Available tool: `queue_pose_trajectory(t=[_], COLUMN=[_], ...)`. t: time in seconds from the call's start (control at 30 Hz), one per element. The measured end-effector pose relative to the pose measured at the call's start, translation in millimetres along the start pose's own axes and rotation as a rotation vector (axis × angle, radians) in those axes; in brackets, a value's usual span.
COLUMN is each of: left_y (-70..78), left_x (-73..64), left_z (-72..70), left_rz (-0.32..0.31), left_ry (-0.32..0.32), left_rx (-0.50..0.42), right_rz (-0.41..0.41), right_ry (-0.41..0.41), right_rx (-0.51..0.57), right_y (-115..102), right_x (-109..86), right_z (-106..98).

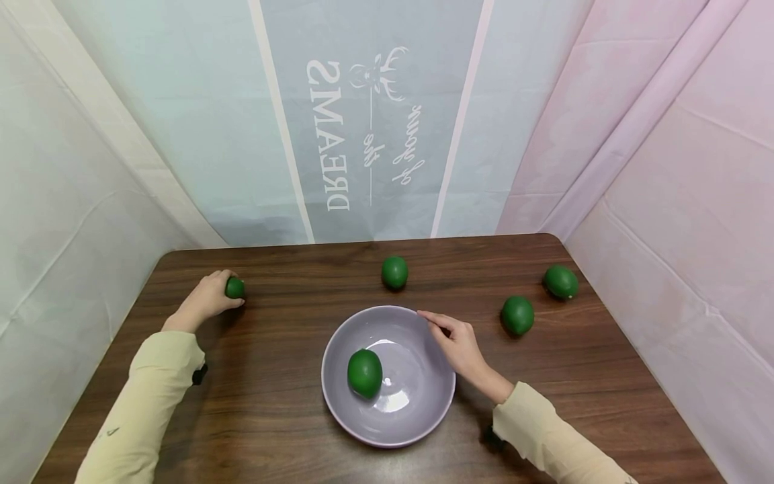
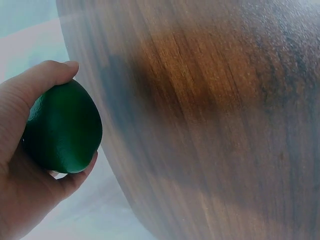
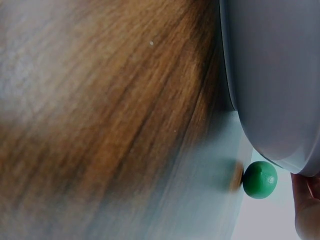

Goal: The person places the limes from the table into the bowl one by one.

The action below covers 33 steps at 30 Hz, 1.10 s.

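At the left of the table, my left hand [image 1: 208,296] grips a green lime [image 1: 235,288], thumb and fingers curled round it. The left wrist view shows that lime [image 2: 65,127] up close, held above the tabletop. My right hand [image 1: 461,346] pinches the far right rim of a round grey-purple bowl [image 1: 417,410]. Inside the bowl, left of its middle, lies another lime [image 1: 365,373]. In the right wrist view the fingers [image 3: 306,215] show only partly, at the bowl's edge.
Beyond the bowl sits a lime [image 1: 395,272] near the table's far edge. Two more limes, a nearer one [image 1: 517,315] and a farther one [image 1: 561,281], lie to the right. Fabric walls [image 1: 375,222] border the wooden table [image 1: 272,403] at the back and sides.
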<state>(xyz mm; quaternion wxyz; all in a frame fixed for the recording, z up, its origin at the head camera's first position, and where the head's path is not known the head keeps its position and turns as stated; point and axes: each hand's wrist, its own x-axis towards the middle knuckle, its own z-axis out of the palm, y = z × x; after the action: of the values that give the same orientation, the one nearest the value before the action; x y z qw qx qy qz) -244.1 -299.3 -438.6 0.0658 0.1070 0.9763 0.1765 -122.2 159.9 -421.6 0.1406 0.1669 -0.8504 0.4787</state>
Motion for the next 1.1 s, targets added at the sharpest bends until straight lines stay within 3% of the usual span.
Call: queue_pose_trajectory(t=[1.1], left_y=[22.2], left_x=[-1.0], left_z=[-5.2], left_rz=[0.06], left_ry=[0.009], left_rx=[0.002], right_rz=[0.038], right_ry=[0.005], right_rx=[-0.013], right_y=[-4], right_x=[0.0], right_z=[1])
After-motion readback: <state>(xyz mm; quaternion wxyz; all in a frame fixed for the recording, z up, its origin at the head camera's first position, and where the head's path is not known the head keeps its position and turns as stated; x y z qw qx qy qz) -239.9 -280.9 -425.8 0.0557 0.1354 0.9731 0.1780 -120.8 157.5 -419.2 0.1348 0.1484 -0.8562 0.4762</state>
